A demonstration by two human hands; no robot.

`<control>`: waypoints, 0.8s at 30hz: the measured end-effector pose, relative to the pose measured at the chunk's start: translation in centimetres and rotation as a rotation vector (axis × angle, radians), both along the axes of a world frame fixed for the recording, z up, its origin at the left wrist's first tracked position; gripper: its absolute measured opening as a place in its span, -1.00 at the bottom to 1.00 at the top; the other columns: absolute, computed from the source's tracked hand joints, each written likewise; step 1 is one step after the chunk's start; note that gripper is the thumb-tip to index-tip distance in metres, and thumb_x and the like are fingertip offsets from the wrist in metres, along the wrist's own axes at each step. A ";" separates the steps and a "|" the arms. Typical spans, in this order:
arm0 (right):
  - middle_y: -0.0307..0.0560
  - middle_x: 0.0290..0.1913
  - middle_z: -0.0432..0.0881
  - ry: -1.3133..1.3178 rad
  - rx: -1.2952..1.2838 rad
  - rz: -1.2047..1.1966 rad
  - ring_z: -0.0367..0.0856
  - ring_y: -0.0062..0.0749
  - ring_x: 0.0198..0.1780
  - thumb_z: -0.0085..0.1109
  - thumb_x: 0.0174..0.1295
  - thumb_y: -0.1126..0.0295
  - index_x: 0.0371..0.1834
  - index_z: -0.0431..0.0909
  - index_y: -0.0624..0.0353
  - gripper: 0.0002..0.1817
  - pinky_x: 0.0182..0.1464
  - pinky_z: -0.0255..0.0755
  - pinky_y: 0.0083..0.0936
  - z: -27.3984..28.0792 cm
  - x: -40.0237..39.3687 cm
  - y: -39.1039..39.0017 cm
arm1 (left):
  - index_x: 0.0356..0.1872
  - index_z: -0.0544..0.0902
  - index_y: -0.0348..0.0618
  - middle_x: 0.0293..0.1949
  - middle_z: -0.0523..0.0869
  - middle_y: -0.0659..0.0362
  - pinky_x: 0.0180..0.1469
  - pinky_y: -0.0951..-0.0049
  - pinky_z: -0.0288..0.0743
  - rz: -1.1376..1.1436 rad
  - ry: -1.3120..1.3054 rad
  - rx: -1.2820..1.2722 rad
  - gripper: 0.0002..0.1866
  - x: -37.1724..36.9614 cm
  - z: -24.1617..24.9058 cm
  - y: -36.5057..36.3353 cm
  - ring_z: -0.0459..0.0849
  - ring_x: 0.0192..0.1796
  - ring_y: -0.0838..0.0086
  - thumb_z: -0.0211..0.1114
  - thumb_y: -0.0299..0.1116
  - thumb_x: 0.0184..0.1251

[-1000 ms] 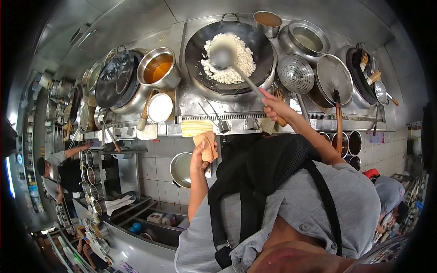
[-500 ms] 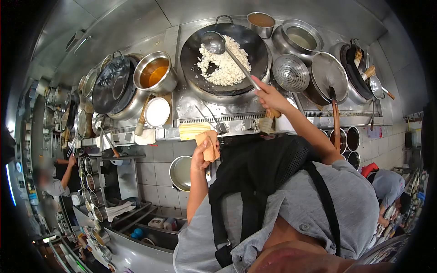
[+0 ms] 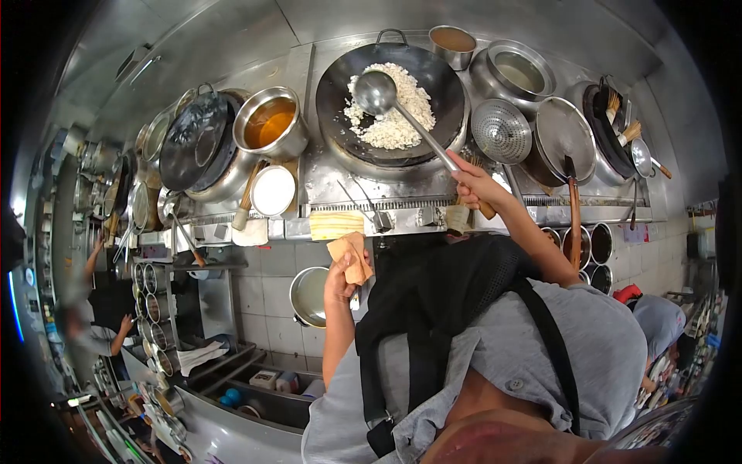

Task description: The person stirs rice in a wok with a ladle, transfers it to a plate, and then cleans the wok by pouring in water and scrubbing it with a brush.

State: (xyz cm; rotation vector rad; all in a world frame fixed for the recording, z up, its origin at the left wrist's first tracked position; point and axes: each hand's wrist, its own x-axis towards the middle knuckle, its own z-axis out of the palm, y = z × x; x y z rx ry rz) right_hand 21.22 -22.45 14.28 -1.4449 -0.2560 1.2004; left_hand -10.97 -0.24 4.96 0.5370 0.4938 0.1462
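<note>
A black wok (image 3: 340,93) sits on the stove ahead of me, with white rice (image 3: 398,135) in a loose heap inside. My right hand (image 3: 478,188) is closed round the handle of a metal ladle (image 3: 376,93); the ladle's bowl rests over the rice, rounded back up. Folded orange cloth (image 3: 349,249) is bunched in my left hand (image 3: 340,280), held below the stove's front edge. Just above that hand lies a yellow striped cloth (image 3: 338,224) on the edge.
Left of the wok stand a pot of amber liquid (image 3: 296,141) and a white container (image 3: 273,190). A perforated skimmer (image 3: 501,131), a round strainer (image 3: 564,139) and a pot of cloudy liquid (image 3: 515,72) are on the right. Other people (image 3: 97,329) work at both sides.
The ladle's bowl has shifted across the rice towards me, and its rounded back shows more. The whole view has moved slightly. Both hands keep their holds.
</note>
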 end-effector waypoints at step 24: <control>-0.40 -0.64 0.25 -0.092 -0.169 -0.010 0.21 -0.75 -0.73 -0.07 0.41 0.35 0.54 0.07 -0.24 -0.38 -0.73 0.20 -0.69 3.1 -1.6 -7.1 | 0.18 0.41 -0.24 -0.24 0.62 0.08 -0.20 0.36 0.61 0.105 0.035 -0.007 -0.42 3.0 0.1 2.3 0.63 -0.20 0.36 0.35 -0.39 0.09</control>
